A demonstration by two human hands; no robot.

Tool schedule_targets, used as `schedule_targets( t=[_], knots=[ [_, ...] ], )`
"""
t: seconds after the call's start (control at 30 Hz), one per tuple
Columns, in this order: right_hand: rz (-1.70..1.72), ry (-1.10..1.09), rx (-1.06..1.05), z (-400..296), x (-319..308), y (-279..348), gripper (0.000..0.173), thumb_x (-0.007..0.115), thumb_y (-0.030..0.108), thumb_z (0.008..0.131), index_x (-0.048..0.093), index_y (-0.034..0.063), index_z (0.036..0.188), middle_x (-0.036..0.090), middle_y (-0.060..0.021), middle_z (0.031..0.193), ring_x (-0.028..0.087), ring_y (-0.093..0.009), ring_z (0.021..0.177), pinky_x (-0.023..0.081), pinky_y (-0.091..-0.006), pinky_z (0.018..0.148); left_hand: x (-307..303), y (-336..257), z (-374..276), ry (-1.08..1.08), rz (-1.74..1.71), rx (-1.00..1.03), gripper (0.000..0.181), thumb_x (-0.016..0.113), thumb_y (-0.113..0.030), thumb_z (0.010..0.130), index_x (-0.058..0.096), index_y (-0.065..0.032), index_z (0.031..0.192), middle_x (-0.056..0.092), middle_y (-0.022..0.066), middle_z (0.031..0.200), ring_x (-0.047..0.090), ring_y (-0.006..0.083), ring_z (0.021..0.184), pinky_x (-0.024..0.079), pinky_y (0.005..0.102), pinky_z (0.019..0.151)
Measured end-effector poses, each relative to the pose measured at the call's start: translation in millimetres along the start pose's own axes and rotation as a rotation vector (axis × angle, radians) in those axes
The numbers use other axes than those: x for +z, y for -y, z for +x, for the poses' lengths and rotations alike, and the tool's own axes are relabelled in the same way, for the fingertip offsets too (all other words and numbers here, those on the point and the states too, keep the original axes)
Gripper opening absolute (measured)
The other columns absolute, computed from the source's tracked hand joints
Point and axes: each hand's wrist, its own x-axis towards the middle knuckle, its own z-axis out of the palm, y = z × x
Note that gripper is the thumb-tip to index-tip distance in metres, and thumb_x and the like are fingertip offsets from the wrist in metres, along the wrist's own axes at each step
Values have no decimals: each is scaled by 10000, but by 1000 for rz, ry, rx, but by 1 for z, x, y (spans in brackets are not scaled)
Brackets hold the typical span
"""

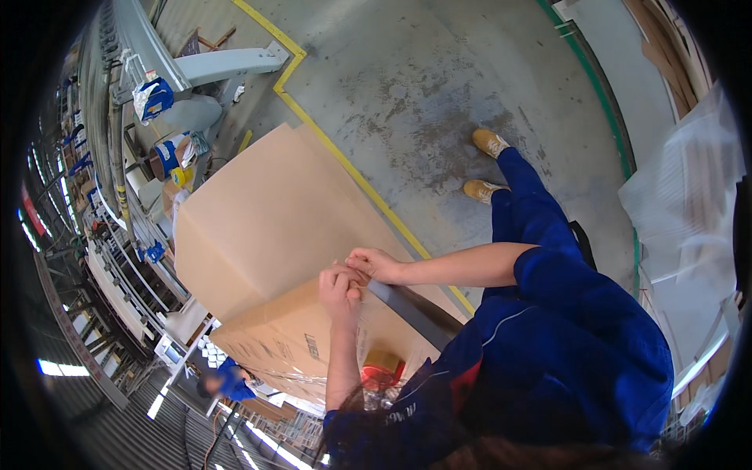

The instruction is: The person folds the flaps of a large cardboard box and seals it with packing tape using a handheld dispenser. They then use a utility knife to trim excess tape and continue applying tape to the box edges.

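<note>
My left hand [341,289] and my right hand [376,265] meet over the near top edge of a large printed cardboard carton [282,341]. The fingers of both are curled and pinched close together. A thin pale strip [362,286] shows at my left fingers; what lies between my right fingertips is hidden. Just beside them is the end of a long grey strip [411,314], which runs along the carton towards my body. A roll of brown tape [382,361] with a red part [380,376] is by my left forearm. A large plain cardboard sheet [258,217] spreads beyond my hands.
Yellow floor tape [364,182] passes beside the cardboard. Machinery with a grey metal leg [229,66] stands on the far side, near a blue bucket [167,154]. A person in blue [232,382] is farther off. Plastic film [684,188] hangs behind me.
</note>
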Motion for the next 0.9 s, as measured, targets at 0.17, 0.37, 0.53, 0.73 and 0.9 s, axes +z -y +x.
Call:
schedule_targets(
  t=[0.17,0.37,0.53,0.73,0.9],
  knots=[
    [276,457,108,10,-48,-12,344,514,272,983,526,55,1250,596,27,1041,538,-71,914,453,-244,807,1,0,8,97,-109,-54,727,378,-692,850,500,-23,595,528,96,678,557,251,699,510,386,768],
    [399,819,320,19,-86,-23,491,588,107,931,416,73,1390,575,56,1117,538,-32,964,449,-190,843,5,-2,11,47,-142,-47,738,420,-685,833,487,-6,554,496,90,606,546,244,624,532,374,666],
    [-86,487,-32,8,-64,-12,183,633,62,871,651,11,1046,650,2,724,586,-97,663,457,-281,602,12,2,7,17,-60,-8,604,558,-536,843,499,-4,562,510,105,609,537,276,613,515,363,643],
    [-299,246,2,-11,-47,27,182,683,157,838,651,-14,890,585,-137,633,545,-228,567,440,-353,554,13,-28,10,158,309,-353,275,663,-280,839,591,-22,779,586,148,881,557,319,837,479,406,784],
    [-807,522,-202,11,-67,39,440,670,173,829,530,29,1220,611,-230,834,609,-346,752,465,-421,667,33,-51,-48,-270,226,-506,762,693,-355,794,339,27,1350,263,272,1441,216,433,1355,180,526,1111]
  ],
)
